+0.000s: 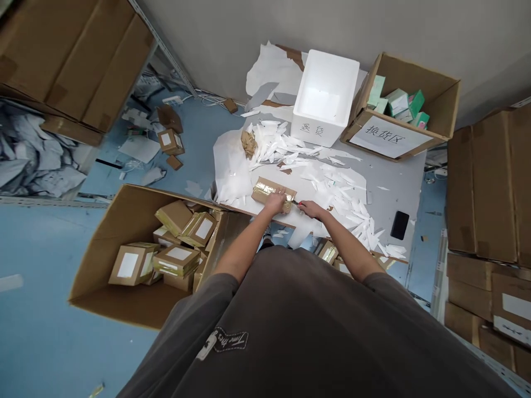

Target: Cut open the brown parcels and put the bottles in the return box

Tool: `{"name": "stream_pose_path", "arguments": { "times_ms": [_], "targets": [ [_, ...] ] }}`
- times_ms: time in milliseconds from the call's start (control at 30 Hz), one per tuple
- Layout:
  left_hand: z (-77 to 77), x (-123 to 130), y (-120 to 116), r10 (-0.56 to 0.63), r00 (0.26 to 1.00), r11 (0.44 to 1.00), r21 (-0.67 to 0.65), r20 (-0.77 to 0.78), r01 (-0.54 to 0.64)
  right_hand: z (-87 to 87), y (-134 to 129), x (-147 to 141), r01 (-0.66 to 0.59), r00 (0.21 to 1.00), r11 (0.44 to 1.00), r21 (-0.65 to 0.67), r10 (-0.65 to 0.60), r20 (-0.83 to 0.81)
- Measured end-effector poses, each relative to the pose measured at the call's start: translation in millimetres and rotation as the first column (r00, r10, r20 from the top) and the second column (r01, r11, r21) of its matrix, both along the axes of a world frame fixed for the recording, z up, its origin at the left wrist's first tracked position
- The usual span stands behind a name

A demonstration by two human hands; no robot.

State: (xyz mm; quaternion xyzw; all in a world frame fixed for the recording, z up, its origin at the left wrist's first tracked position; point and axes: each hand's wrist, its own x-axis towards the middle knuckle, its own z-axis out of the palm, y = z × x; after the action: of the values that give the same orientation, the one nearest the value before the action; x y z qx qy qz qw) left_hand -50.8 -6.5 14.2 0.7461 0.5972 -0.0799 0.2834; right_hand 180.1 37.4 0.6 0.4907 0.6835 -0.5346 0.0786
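Observation:
A small brown cardboard box (263, 188) wrapped in shiny tape lies near the front edge of the table (394, 182). Over its right part rests my left hand (275, 201), fingers bent around the taped surface. My right hand (310, 209) is closed around a small cutter (299, 205) with a red part and a dark tip. That tip points left and meets the right end of the box. White paper scraps (282, 143) are heaped behind and to the right of the box.
A white foam box (326, 130) and a carton (448, 127) of green-white packages stand at the back. A black phone (400, 225) lies at the right. Left of me, a large open carton (95, 260) holds several taped boxes. Stacked cartons (493, 188) stand far right.

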Motion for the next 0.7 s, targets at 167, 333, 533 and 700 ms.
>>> {"name": "stream_pose_path", "arguments": {
  "times_ms": [167,333,533,700],
  "targets": [
    [-0.5,-1.3,0.1,-0.004,1.000,1.000,-0.003,0.015,0.004,-2.0,-1.0,-10.9,-0.041,0.999,0.995,-0.092,0.039,-0.023],
    [1.1,-0.2,0.9,-0.009,1.000,1.000,-0.028,0.015,0.009,-0.9,3.5,-8.6,-0.010,0.999,0.991,-0.135,0.003,-0.048],
    [8.4,2.9,2.9,-0.033,0.999,0.998,-0.048,-0.027,0.031,0.2,-9.1,-1.8,0.052,0.989,0.944,-0.325,-0.094,-0.116],
    [9.7,-0.9,-1.1,-0.050,0.999,0.999,0.018,-0.008,0.050,-5.4,-14.6,-7.4,0.054,0.975,0.921,-0.386,-0.132,-0.178]
  ]
}}
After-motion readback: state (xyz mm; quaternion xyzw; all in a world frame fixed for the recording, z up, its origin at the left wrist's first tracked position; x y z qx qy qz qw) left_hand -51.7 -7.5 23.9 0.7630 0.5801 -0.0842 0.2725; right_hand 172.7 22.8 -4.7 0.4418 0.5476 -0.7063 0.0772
